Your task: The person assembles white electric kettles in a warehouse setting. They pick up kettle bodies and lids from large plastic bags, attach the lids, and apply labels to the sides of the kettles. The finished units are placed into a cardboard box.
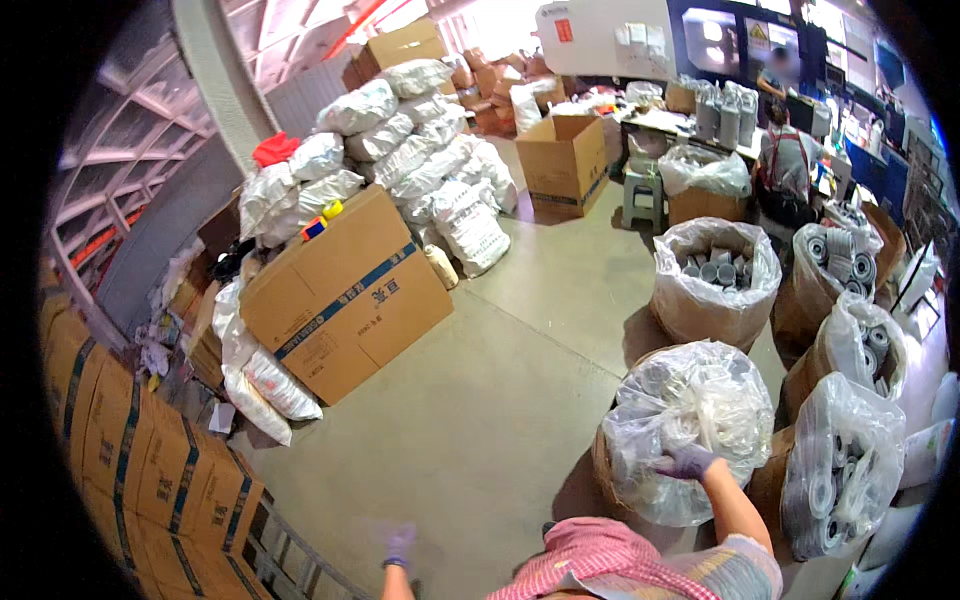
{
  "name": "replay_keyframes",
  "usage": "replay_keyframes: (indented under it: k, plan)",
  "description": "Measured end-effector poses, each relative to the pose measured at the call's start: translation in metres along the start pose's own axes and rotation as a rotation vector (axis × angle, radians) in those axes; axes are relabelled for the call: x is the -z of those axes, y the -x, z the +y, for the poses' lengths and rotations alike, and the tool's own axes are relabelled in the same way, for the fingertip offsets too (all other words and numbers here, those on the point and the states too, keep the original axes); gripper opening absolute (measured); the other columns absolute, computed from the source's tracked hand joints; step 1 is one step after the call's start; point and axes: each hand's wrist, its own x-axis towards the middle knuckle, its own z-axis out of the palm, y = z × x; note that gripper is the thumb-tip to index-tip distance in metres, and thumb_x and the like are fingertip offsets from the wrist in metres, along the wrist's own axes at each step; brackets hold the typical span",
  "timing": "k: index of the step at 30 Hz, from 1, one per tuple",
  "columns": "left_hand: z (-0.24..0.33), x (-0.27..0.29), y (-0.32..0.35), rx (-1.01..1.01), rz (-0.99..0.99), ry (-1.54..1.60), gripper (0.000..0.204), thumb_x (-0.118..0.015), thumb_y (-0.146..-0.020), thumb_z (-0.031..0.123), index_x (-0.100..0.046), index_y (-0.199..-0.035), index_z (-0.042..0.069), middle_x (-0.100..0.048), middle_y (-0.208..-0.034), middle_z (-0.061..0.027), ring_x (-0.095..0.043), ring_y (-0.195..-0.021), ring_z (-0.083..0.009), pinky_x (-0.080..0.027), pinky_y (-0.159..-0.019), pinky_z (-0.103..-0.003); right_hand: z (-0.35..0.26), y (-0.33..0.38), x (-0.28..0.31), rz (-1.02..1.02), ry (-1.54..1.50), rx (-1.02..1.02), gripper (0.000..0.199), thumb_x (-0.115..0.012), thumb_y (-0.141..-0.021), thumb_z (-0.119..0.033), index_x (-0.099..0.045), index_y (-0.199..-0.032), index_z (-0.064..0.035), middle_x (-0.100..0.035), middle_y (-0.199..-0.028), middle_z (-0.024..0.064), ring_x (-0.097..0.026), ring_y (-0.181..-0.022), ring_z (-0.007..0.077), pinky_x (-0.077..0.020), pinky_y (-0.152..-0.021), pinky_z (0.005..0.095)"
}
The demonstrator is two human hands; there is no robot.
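Observation:
My right hand (690, 462), in a purple glove, is closed on the clear plastic bag (665, 400) that lines a round brown carton at my right front. The bag's top is gathered and crumpled over the carton, and what lies under it is hard to make out. My fingertips are partly hidden in the folds of plastic. My left hand (398, 543), gloved in the same purple, hangs over the grey floor at lower left. Its fingers look apart though blurred, and nothing shows in it.
Lined cartons of grey rolled parts (715, 270) stand ahead and right. A large flattened carton (350, 290) leans on stacked white sacks (470, 225). Stacked boxes (150, 460) and a metal ladder-like frame (290, 555) are at left. A person (790, 160) sits far right.

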Motion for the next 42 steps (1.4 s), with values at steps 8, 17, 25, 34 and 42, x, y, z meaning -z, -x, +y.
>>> replay_keyframes:
  k: [8, 17, 25, 34, 42]
  plan:
    - [0.061, -0.127, -0.11, 0.249, -0.896, -0.501, 0.052, -0.051, -0.092, 0.048, -0.068, -0.114, 0.005, -0.069, -0.113, -0.0155, -0.064, -0.104, -0.0297, -0.05, -0.09, -0.042, -0.133, -0.257, 0.164, 0.109, -0.075, 0.465, 0.061, -0.054, -0.092, -0.051, -0.057, -0.13, -0.0036, -0.061, -0.125, 0.0228, -0.057, -0.118, 0.0369, -0.0435, -0.103, 0.0433]
    - [0.233, -0.203, -0.484, 0.174, -0.861, -0.626, 0.05, -0.05, -0.089, 0.041, -0.068, -0.107, -0.001, -0.067, -0.109, -0.0241, -0.066, -0.1, -0.036, -0.051, -0.083, -0.046, -0.073, -0.486, 0.282, 0.143, -0.186, 0.217, 0.065, -0.055, -0.091, -0.056, -0.058, -0.129, -0.0039, -0.061, -0.126, 0.0216, -0.057, -0.119, 0.0359, -0.0437, -0.103, 0.042]
    - [0.575, -0.326, -0.975, -0.389, -0.234, -0.185, 0.035, -0.057, -0.089, 0.032, -0.064, -0.086, -0.003, -0.065, -0.078, -0.0205, -0.054, -0.067, -0.0256, -0.048, -0.067, -0.043, 0.071, -0.514, 0.397, 0.448, -0.271, -0.378, 0.062, -0.059, -0.085, -0.054, -0.065, -0.117, -0.0018, -0.066, -0.116, 0.0209, -0.061, -0.112, 0.0355, -0.0471, -0.098, 0.0427]
    - [0.85, -0.605, -1.029, -0.509, -1.212, -0.355, 0.052, -0.068, -0.088, 0.035, -0.061, -0.128, 0.003, -0.066, -0.123, -0.0131, -0.063, -0.111, -0.0216, -0.047, -0.099, -0.033, 0.176, -0.747, 0.618, 0.372, -0.32, -0.381, 0.061, -0.053, -0.087, -0.053, -0.061, -0.123, -0.0035, -0.062, -0.123, 0.0213, -0.057, -0.118, 0.036, -0.0425, -0.103, 0.0432]
    - [0.966, -0.687, -1.069, -0.418, -1.019, -0.497, 0.05, -0.063, -0.086, 0.049, -0.069, -0.104, 0.003, -0.07, -0.098, -0.0198, -0.068, -0.093, -0.0312, -0.052, -0.083, -0.042, 0.212, -1.049, 0.878, 0.378, -0.217, 0.107, 0.059, -0.054, -0.091, -0.054, -0.059, -0.125, -0.0059, -0.061, -0.124, 0.0209, -0.058, -0.114, 0.0367, -0.0433, -0.102, 0.0442]
